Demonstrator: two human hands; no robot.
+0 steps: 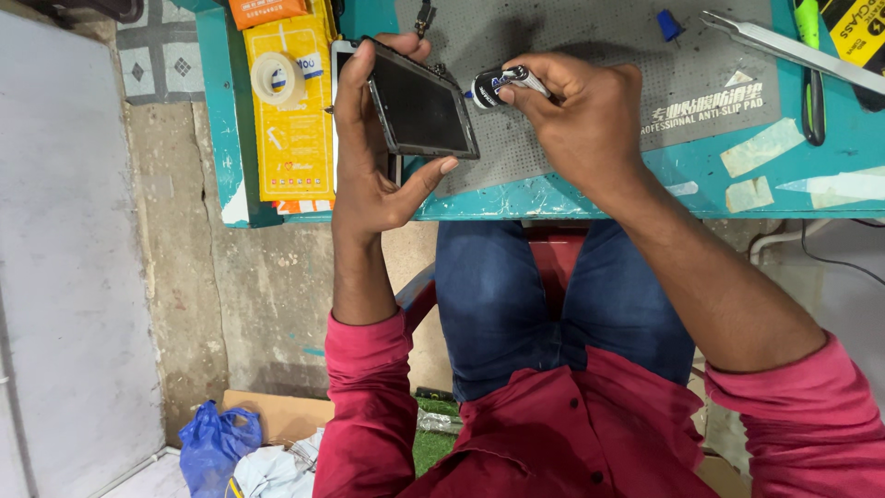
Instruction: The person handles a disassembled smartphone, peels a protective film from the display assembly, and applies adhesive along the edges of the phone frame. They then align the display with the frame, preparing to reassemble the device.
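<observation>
You sit at a teal desk [230, 138] with chipped paint along its near edge. Left of it rises a stained grey concrete wall [184, 277], with patterned tiles [161, 51] at the far end. A red chair [553, 258] stands under you, in even light.

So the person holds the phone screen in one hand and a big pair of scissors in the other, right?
Not quite. The left hand does hold the dark phone screen, but the right hand holds a small glue tube, not scissors, its tip pointed at the screen's edge. The head view shows this.
</observation>
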